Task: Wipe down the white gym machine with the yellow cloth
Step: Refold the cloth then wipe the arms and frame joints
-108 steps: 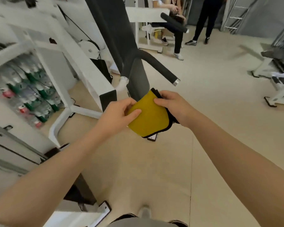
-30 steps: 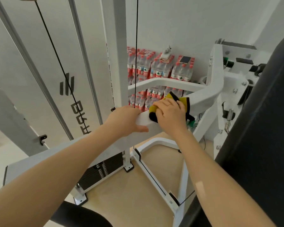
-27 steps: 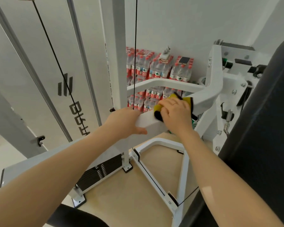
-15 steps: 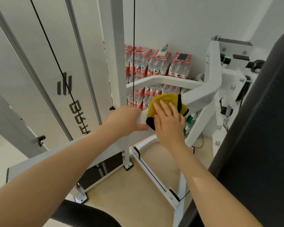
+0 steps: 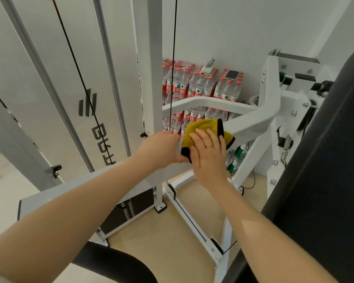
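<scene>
Cloth (image 5: 200, 130) draped over the slanting white bar (image 5: 251, 124), pressed flat by the right hand (image 5: 207, 154), fingers straight. Left hand (image 5: 161, 149), at nine o'clock, grips the bar. Wiping wants even pressure toward two o'clock.

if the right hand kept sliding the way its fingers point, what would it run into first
Probably the bend in the white frame bar: the right hand lies flat on the yellow cloth, pointing up along it. Depth is unclear.

Plain white wall (image 5: 243, 33), beige floor (image 5: 168, 237). Shrink-wrapped water bottle packs (image 5: 200, 86) stacked against wall; phone (image 5: 231, 74) lying on top.
</scene>
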